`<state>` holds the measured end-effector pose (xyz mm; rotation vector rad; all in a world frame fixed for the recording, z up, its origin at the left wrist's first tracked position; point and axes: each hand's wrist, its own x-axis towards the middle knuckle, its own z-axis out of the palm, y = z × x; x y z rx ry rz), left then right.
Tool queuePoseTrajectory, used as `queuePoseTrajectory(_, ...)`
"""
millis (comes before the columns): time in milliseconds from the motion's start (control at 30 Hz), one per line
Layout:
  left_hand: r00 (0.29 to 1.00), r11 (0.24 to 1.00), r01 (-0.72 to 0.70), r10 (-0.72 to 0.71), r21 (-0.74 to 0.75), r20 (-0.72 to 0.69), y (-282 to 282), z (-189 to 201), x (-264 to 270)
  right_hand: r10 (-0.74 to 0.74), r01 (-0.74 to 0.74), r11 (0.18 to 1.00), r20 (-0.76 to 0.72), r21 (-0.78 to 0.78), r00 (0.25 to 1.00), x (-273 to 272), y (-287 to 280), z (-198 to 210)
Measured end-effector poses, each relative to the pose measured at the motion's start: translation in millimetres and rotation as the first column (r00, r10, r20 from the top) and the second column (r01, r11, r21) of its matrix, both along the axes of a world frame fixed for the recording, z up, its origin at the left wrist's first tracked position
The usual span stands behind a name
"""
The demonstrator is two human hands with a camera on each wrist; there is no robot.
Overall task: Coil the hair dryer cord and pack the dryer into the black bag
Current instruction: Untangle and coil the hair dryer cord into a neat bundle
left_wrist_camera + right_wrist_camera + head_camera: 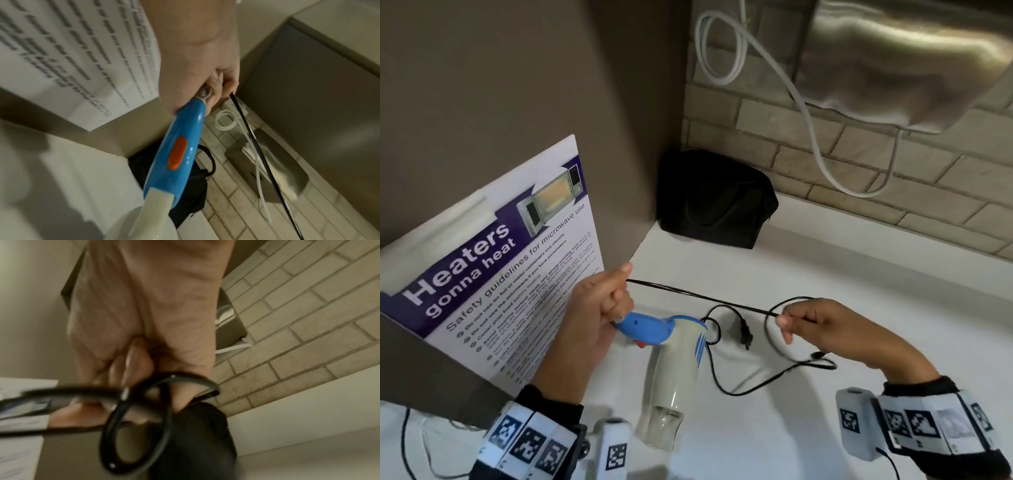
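My left hand (pixel 602 308) grips the blue handle (pixel 180 146) of a white and blue hair dryer (pixel 674 370) above the white counter (pixel 859 308), barrel pointing toward me. The black cord (pixel 702 294) leaves the handle's end, passes through my left fingers and runs taut to my right hand (pixel 811 325), which pinches it. In the right wrist view a loop of cord (pixel 144 421) hangs from those fingers. The rest of the cord and its plug (pixel 744 334) lie loose on the counter between my hands. The black bag (pixel 715 202) stands in the far corner; I cannot tell whether it is open.
A laminated microwave safety poster (pixel 500 274) leans against the brown panel on the left, close to my left hand. A steel wall-mounted unit (pixel 911 61) with a white cable (pixel 811 116) hangs over the brick-tiled wall at the back right.
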<state>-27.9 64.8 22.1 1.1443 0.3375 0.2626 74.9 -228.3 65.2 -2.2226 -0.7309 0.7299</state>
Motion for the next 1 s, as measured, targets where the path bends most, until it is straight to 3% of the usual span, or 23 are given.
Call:
queuePoseTrajectory(233,0.992,0.996,-0.091,0.092,0.005,-0.082,9.2,-34.4,9.0,-0.168,0.164,0.984,0.061,0.062,0.984,8.4,-6.4,0.7)
queuePoseTrajectory(400,0.986,0.999,-0.04,0.041,0.005,-0.164,1.0,-48.3,14.3,-0.348,0.351,0.934,0.372,0.061,0.861,25.0,2.4,-29.3)
queuePoseTrajectory(467,0.982,1.0,-0.018,0.019,0.009,-0.19,1.7,-54.6,14.8,-0.363,0.398,0.917,0.461,0.024,0.81,30.5,5.5,-40.9)
queuePoseTrajectory(567,0.961,0.99,0.039,0.0,0.137,-0.276,9.3,-68.4,11.1,-0.258,0.364,0.925,0.531,-0.104,0.807,31.3,8.1,-52.5)
queuePoseTrajectory(667,0.918,0.854,0.16,0.056,0.496,-0.393,14.6,-80.7,11.2,-0.12,0.29,0.936,0.589,-0.202,0.799,24.3,13.4,-52.2)
queuePoseTrajectory(767,0.941,0.555,0.251,0.053,0.793,-0.334,5.4,-79.5,13.3,-0.067,0.241,0.947,0.603,-0.213,0.795,14.2,24.2,-38.1)
queuePoseTrajectory(833,0.964,0.412,0.248,-0.013,0.877,-0.267,-7.2,-70.0,14.4,-0.024,0.202,0.951,0.595,-0.234,0.804,4.0,33.1,-27.2)
queuePoseTrajectory(933,0.969,0.33,0.242,-0.121,0.913,-0.213,-28.2,-52.7,17.6,0.017,0.14,0.962,0.562,-0.235,0.827,-10.0,43.8,-14.8)
queuePoseTrajectory(1000,0.959,0.333,0.247,-0.22,0.91,-0.18,-45.7,-39.9,20.2,0.046,0.09,0.97,0.534,-0.226,0.845,-18.3,49.6,-10.9)
